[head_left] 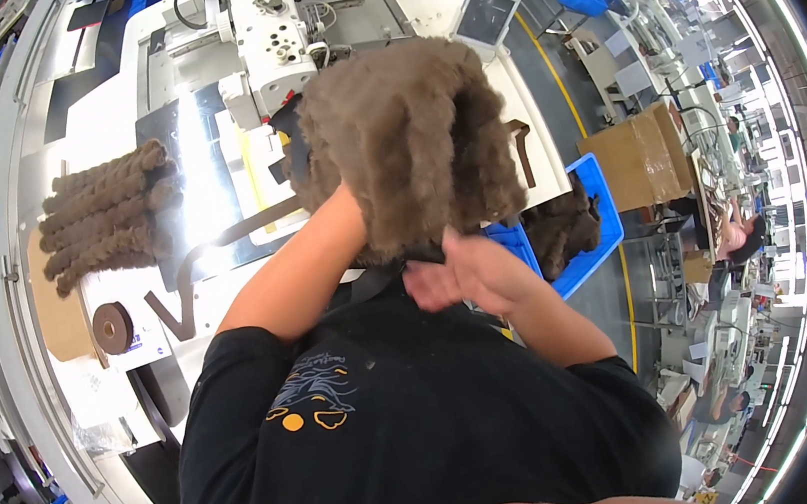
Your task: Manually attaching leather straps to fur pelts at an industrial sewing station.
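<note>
A large brown fluffy fur piece, folded over with a deep crease, hangs raised in front of my chest. My left forearm reaches up into it from below, and the fur hides that hand and its fingers. At the lower edge of the fur is my right hand, somewhat blurred, with its fingers apart and one fingertip at the fur's edge. A dark strap shows just beneath the fur, partly covered by it.
Behind the fur stands a white sewing machine with a small screen. Rolled brown fur strips lie at the left, near a brown tape roll. A blue bin at the right holds more fur, beside a cardboard box.
</note>
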{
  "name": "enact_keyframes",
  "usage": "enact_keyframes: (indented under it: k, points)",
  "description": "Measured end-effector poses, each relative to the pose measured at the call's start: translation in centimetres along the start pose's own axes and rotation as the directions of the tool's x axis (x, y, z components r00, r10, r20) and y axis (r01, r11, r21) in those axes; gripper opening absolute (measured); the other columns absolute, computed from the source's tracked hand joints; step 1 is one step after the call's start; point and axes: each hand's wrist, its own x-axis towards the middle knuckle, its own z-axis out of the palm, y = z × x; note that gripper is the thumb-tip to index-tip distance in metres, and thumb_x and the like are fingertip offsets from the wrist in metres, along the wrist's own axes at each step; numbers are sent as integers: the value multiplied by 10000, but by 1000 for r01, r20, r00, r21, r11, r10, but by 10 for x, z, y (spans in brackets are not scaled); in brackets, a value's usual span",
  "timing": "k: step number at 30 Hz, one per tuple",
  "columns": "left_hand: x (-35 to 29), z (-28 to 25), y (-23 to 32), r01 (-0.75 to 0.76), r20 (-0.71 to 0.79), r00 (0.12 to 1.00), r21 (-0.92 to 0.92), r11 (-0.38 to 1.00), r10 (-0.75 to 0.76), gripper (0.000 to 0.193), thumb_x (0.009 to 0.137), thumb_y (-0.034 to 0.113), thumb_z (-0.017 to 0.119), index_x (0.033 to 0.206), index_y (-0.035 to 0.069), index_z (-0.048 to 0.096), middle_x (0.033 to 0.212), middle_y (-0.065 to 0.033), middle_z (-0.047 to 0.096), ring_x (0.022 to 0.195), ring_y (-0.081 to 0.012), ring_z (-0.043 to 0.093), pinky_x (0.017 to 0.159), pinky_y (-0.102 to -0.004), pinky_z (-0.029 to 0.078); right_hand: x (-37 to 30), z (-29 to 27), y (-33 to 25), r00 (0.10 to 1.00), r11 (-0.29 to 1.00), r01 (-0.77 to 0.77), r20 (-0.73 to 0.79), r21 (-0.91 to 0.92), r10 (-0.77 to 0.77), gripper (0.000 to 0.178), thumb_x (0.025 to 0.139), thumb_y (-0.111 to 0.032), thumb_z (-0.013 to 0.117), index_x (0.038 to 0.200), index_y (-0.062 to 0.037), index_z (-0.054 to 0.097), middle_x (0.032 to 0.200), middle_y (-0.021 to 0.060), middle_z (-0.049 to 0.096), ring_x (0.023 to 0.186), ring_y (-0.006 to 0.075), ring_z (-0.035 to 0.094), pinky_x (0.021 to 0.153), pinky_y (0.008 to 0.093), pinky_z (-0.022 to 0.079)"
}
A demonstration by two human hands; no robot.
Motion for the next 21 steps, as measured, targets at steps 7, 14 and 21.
enact_keyframes:
  k: [7, 14, 21]
  points:
    - [-4, 8, 6, -93, 35, 996, 263, 960, 87, 605, 999, 380, 455, 1521, 115, 303, 1576, -83, 281, 1462, -269, 226, 1210, -411, 136, -33, 30, -112, 294, -392, 35, 385, -919, -875, 703, 679, 7, 634, 1365, -93, 519, 1395, 158, 512, 1279, 318, 501, 1098, 402, 385]
    - [-12, 5, -8, 6, -63, 998, -165, 986, -16, 605, 1017, 364, 449, 1531, 98, 275, 1580, -80, 270, 1462, -247, 226, 1213, -392, 136, 46, 30, -135, 448, -383, 133, 400, -914, -799, 537, 754, -64, 669, 1284, -69, 586, 1331, 171, 574, 1295, 354, 493, 1098, 406, 378]
    - [-36, -11, -7, 55, -149, 982, -379, 924, -119, 474, 979, 196, 561, 1428, 86, 453, 1437, -84, 471, 1338, -209, 426, 1130, -354, 346, 88, 6, -131, 505, -455, -2, 392, -891, -769, 422, 815, -67, 599, 1238, -70, 607, 1235, 159, 634, 1258, 338, 518, 1048, 454, 387]
